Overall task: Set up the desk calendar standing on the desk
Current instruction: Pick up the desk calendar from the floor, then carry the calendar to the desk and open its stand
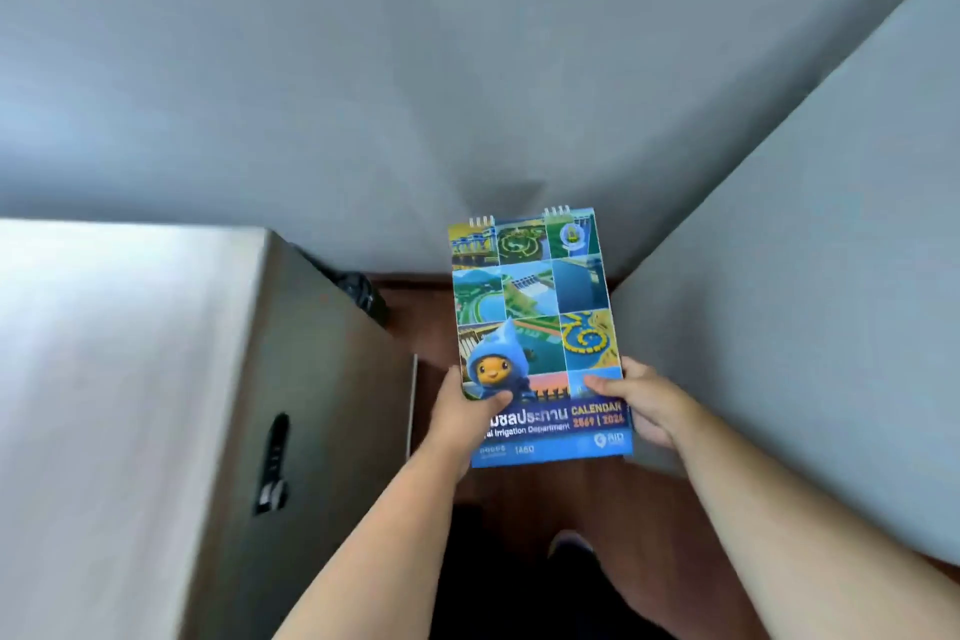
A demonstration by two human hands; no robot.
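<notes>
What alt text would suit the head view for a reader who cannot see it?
Both hands, left hand and right hand, hold a colourful spiral-bound desk calendar by its lower edge, in the air above a dark wooden floor. A pale desk stands to the left.

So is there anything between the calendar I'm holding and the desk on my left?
Nothing visible. Both hands, left and right, grip the desk calendar by its lower edge, in the air above the wooden floor. The pale desk top lies to the left with open space between; the part in view looks bare.
</notes>
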